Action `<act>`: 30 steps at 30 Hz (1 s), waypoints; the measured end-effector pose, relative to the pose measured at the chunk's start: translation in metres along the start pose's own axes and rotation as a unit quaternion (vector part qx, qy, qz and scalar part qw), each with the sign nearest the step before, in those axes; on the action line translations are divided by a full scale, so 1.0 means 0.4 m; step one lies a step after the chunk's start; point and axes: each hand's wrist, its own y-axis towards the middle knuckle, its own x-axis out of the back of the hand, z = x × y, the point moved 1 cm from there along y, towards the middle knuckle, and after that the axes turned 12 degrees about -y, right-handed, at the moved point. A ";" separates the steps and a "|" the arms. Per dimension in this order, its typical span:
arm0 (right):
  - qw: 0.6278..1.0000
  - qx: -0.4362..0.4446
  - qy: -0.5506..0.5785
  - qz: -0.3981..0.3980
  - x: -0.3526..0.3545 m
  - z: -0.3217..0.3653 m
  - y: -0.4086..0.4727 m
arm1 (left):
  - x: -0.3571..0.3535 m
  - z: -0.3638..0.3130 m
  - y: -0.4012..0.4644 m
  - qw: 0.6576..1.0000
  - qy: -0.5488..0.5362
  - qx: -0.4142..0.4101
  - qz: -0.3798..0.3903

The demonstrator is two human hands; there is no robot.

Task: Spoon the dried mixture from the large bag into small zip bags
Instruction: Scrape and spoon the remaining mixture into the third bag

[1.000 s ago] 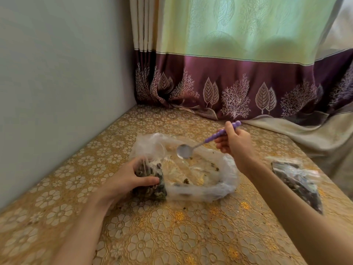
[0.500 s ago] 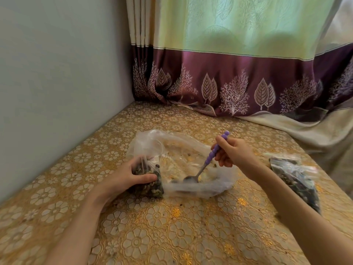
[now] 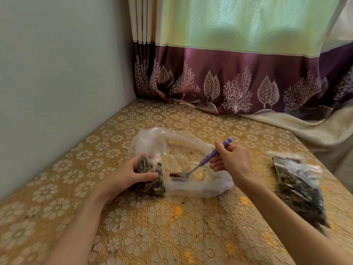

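Left hand (image 3: 131,175) clasped a small clear zip bag (image 3: 150,178) of dark dried mixture, upright near the table's (image 3: 152,226) middle. Right hand (image 3: 232,163) pinched a purple-handled metal spoon (image 3: 202,165); its loaded bowl lay just right of that bag, handle slanting up and rightward. Both sat within the nearly emptied large clear plastic bag (image 3: 200,186). A filled zip bag (image 3: 299,186) lay near the right edge. Purple-banded curtain (image 3: 229,73) hung beyond.
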 end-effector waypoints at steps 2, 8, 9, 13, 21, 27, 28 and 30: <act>1.000 -0.016 0.012 0.008 -0.008 0.000 0.003 | 0.001 0.001 0.003 1.000 -0.001 0.001 -0.001; 0.991 -0.086 0.082 0.068 -0.032 0.008 0.007 | 0.004 0.003 0.005 1.000 0.000 0.003 -0.004; 0.987 -0.098 0.094 0.081 -0.036 0.010 0.006 | 0.005 0.003 0.005 1.000 0.000 0.002 -0.006; 0.970 -0.142 0.139 0.137 -0.042 0.019 0.000 | 0.004 0.002 0.003 1.000 -0.004 0.000 -0.007; 0.961 -0.187 0.181 0.093 -0.025 0.007 0.009 | -0.001 0.017 0.011 1.000 0.010 -0.008 -0.020; 0.968 -0.123 0.214 0.043 0.002 0.074 0.030 | 0.006 -0.001 0.010 1.000 0.012 -0.019 -0.017; 0.970 -0.108 0.217 0.036 0.003 0.085 0.031 | 0.008 0.002 0.009 1.000 0.014 -0.014 -0.017; 0.971 -0.075 0.228 0.025 0.003 0.106 0.033 | 0.010 0.008 0.007 0.999 0.022 -0.009 -0.022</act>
